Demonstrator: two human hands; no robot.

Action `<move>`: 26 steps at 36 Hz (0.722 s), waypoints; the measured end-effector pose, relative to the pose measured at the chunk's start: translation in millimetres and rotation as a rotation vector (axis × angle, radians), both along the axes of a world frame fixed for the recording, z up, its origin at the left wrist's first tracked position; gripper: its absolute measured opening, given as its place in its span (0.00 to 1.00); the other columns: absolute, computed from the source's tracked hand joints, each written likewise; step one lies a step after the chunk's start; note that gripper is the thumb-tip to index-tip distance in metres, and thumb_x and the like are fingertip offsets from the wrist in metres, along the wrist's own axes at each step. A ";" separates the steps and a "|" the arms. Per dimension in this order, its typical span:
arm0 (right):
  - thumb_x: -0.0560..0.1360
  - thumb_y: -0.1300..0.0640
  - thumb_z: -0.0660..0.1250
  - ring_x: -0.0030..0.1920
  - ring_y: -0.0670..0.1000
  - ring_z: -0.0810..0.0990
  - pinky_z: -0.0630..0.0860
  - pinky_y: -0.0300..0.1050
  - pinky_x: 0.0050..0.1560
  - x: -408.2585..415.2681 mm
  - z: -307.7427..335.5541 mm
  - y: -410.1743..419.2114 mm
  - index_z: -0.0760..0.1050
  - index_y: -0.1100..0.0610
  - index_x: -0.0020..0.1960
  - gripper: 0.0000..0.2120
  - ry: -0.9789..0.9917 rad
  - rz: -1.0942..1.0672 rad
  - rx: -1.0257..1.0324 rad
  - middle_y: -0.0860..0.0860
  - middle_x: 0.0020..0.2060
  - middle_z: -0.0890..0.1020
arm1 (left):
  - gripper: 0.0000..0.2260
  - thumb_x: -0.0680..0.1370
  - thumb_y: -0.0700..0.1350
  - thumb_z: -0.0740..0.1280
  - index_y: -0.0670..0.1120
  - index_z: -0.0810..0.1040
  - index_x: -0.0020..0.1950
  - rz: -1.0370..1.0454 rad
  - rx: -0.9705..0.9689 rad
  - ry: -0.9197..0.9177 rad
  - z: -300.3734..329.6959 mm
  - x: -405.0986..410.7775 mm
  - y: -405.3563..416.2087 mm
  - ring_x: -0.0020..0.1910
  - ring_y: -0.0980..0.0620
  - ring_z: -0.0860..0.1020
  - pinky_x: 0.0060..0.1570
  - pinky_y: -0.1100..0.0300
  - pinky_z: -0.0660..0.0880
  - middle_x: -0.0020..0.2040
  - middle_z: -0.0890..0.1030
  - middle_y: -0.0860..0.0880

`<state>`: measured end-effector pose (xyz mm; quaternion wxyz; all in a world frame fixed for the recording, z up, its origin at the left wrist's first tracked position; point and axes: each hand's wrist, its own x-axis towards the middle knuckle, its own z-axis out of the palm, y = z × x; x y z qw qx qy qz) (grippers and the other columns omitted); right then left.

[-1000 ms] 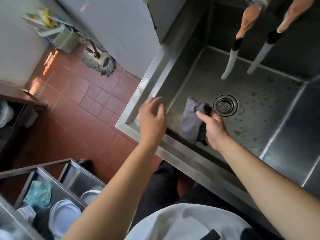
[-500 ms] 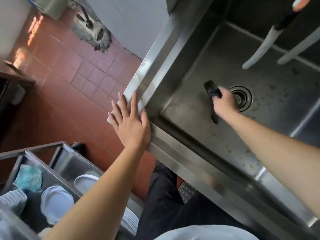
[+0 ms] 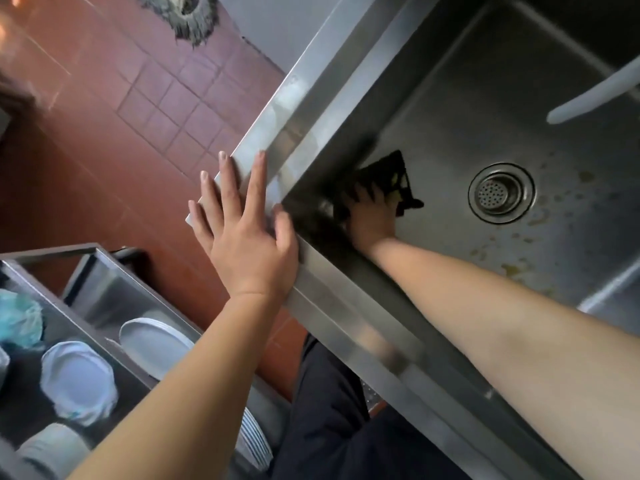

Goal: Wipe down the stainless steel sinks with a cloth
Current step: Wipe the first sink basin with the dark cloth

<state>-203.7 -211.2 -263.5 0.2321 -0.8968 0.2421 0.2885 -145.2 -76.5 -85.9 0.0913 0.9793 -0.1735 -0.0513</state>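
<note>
- The dark cloth [image 3: 389, 178] lay on the sink [image 3: 460, 109] floor, in the near-left corner, left of the drain [image 3: 501, 192].
- The right hand [image 3: 372, 216] pressed on it with fingers spread; whether any fold was pinched could not be told.
- The left hand [image 3: 242, 233] rested flat, fingers straight, on the sink's left rim, holding nothing.
- The cloth looked soft, limp and light, likely to bunch; a flat palm over its middle seemed the best hold.
- Yellowish spots [image 3: 512, 268] dotted the steel near the drain.

Your fingers are lost in shadow
Right hand [image 3: 372, 216] blurs into the cloth [image 3: 393, 174]; mop [image 3: 192, 17] cut off up top.
</note>
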 end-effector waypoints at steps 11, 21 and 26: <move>0.82 0.52 0.56 0.75 0.63 0.58 0.40 0.76 0.73 1.3 24.8 -22.3 0.63 0.42 0.77 0.23 0.012 0.530 -0.066 0.51 0.75 0.64 | 0.28 0.78 0.52 0.56 0.63 0.59 0.79 0.013 0.007 -0.004 -1.8 -0.2 -0.3 0.81 0.46 0.50 0.78 0.44 0.44 0.82 0.54 0.53; 0.81 0.48 0.57 0.81 0.55 0.42 0.38 0.75 0.71 -181.3 28.2 -59.9 0.53 0.35 0.78 0.28 0.212 0.468 -0.056 0.45 0.81 0.50 | 0.28 0.77 0.53 0.55 0.62 0.60 0.79 0.018 -0.009 0.004 -0.4 0.5 -0.7 0.81 0.46 0.50 0.79 0.45 0.43 0.82 0.54 0.53; 0.82 0.44 0.51 0.80 0.65 0.40 0.38 0.73 0.72 -254.1 37.4 -73.1 0.44 0.35 0.79 0.28 0.310 0.491 -0.214 0.49 0.81 0.43 | 0.28 0.77 0.52 0.56 0.62 0.60 0.79 0.022 -0.010 -0.003 -0.5 -0.2 -1.0 0.81 0.46 0.51 0.79 0.45 0.43 0.82 0.55 0.53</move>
